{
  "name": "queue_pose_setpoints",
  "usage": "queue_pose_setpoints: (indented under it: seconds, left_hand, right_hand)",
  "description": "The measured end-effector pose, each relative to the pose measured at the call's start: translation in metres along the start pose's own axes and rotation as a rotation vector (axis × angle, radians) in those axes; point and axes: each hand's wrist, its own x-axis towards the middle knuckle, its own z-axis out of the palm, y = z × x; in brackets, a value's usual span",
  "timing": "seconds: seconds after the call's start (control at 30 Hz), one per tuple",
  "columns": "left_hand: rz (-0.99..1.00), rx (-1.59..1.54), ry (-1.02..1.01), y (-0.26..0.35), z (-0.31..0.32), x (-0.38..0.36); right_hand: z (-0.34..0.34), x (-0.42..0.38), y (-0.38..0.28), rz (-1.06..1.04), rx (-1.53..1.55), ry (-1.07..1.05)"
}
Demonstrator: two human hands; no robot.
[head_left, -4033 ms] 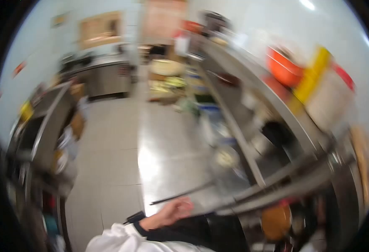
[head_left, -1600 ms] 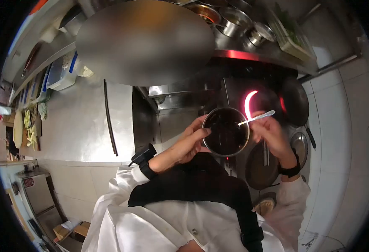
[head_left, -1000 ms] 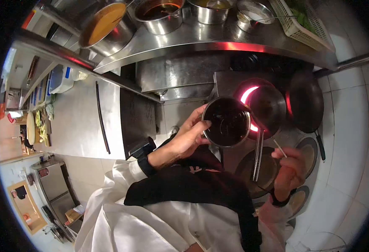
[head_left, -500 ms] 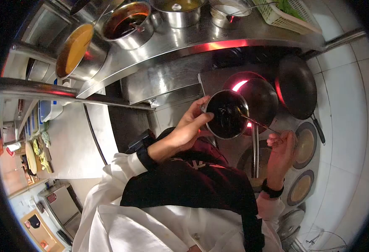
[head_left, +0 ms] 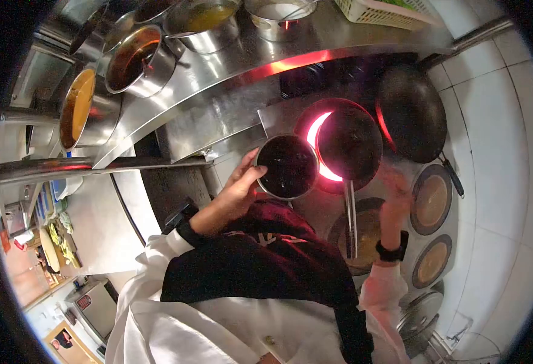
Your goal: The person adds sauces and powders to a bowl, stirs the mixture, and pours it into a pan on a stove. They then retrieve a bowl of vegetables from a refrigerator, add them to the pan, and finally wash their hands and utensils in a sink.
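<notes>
My left hand (head_left: 245, 179) grips the rim of a round metal pot (head_left: 288, 167) with dark liquid inside, thumb over the edge. Just right of it, a dark frying pan (head_left: 354, 148) sits partly over a glowing burner (head_left: 316, 151), its metal handle (head_left: 351, 224) pointing toward me. My right hand (head_left: 395, 197) is to the right of that handle, smeared by motion. Its fingers are too blurred to read, and I cannot make out a spoon in it.
A large wok (head_left: 411, 115) stands at the right by the tiled wall (head_left: 491, 139). Round burner plates (head_left: 431, 199) lie nearer. On the steel shelf (head_left: 230, 79) are an orange sauce pot (head_left: 79, 109), other pots, and a white basket (head_left: 388, 15).
My right hand has moved slightly left and is now blurred; the spoon it held in the pot no longer shows. The view has shifted, and more of the glowing burner is visible.
</notes>
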Motion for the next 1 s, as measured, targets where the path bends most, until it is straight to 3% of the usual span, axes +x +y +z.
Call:
queue_pose_setpoints:
  seconds: [0.03,0.17,0.27,0.33,0.37,0.43,0.47,0.53,0.6,0.67,0.73,0.77,0.83,0.87,0.97,1.0]
  left_hand:
    - [0.016,0.017,0.03,-0.004,-0.003,0.001]
    - [0.037,0.055,0.005,-0.003,0.0,-0.002]
    - [0.015,0.01,-0.007,-0.002,0.002,-0.001]
    - [0.024,0.001,-0.002,-0.007,0.0,0.0]
    - [0.023,0.0,-0.004,-0.008,0.001,-0.001]
    - [-0.008,0.039,0.023,-0.007,0.004,-0.001]
    - [0.004,0.032,0.025,-0.009,0.005,-0.003]
    - [-0.035,0.013,0.044,-0.012,0.005,-0.005]
    - [0.053,-0.02,-0.065,-0.024,-0.003,0.0]
    - [0.126,-0.026,-0.032,-0.02,0.006,-0.01]
    - [0.103,-0.044,-0.064,-0.007,0.017,-0.024]
    - [0.103,-0.074,-0.07,0.0,0.02,-0.031]
    - [0.123,-0.109,-0.069,0.013,0.023,-0.049]
    - [0.133,-0.114,-0.053,0.02,0.023,-0.059]
    - [0.213,-0.115,-0.031,0.045,0.021,-0.091]
    - [0.251,-0.103,-0.022,0.053,0.02,-0.104]
  right_hand:
    - [0.001,0.001,0.016,-0.092,-0.454,-0.192]
    - [-0.001,0.0,0.034,-0.125,-0.5,-0.218]
    - [-0.013,0.006,0.029,-0.288,-0.684,-0.169]
    - [-0.022,0.011,0.011,-0.094,-0.299,-0.031]
    - [-0.031,0.01,0.014,-0.094,-0.301,-0.03]
    - [-0.048,0.013,0.019,0.031,-0.301,0.268]
    - [-0.046,0.013,0.006,0.021,-0.3,0.259]
    - [-0.033,0.019,-0.03,0.09,0.67,0.135]
    - [-0.025,0.016,-0.034,0.05,0.039,0.144]
    - [0.01,0.015,-0.066,0.124,0.282,-0.137]
    - [0.044,0.022,-0.097,-0.091,0.221,-0.492]
    - [0.057,0.022,-0.108,-0.117,0.24,-0.533]
    - [0.078,0.018,-0.122,0.212,0.109,-0.443]
    - [0.086,0.018,-0.133,0.194,0.113,-0.465]
    - [0.115,0.015,-0.171,0.216,-0.233,-0.875]
    - [0.126,0.013,-0.185,0.199,-0.243,-0.887]
